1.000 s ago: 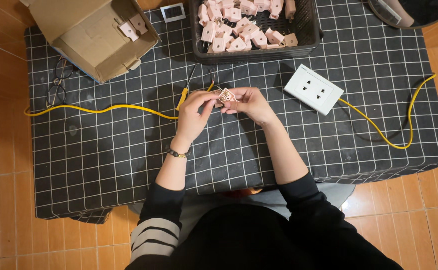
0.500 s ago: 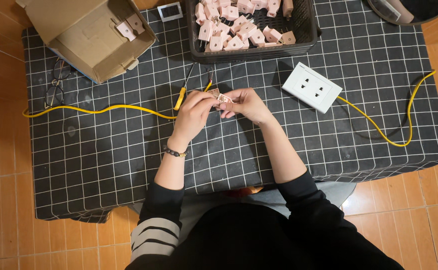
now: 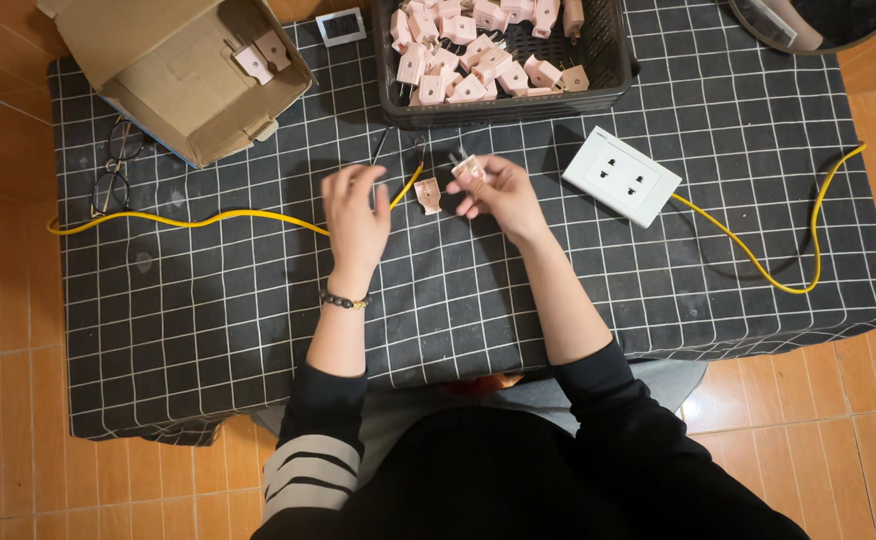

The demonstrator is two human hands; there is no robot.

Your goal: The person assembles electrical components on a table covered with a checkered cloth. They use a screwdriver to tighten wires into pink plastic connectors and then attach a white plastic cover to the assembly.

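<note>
My right hand (image 3: 498, 195) pinches a small pink plug half (image 3: 467, 167) above the checked cloth. A second pink plug piece (image 3: 427, 195) lies on the cloth just left of it, between my hands. My left hand (image 3: 354, 215) hovers with fingers spread and nothing in it, beside the yellow-handled screwdriver (image 3: 405, 187) and the yellow cable (image 3: 188, 220). The black basket (image 3: 613, 60) behind holds several pink plugs.
An open cardboard box (image 3: 178, 60) with two pink plugs sits far left. Spectacles (image 3: 116, 165) lie beside it. A white socket block (image 3: 621, 176) on a yellow cord (image 3: 758, 258) lies to the right. A small grey frame (image 3: 341, 27) rests at the back edge.
My hands, joined on one pink plug before, have come apart. The left hand has let go and moved left; one plug piece now lies on the cloth, the other stays in my right hand.
</note>
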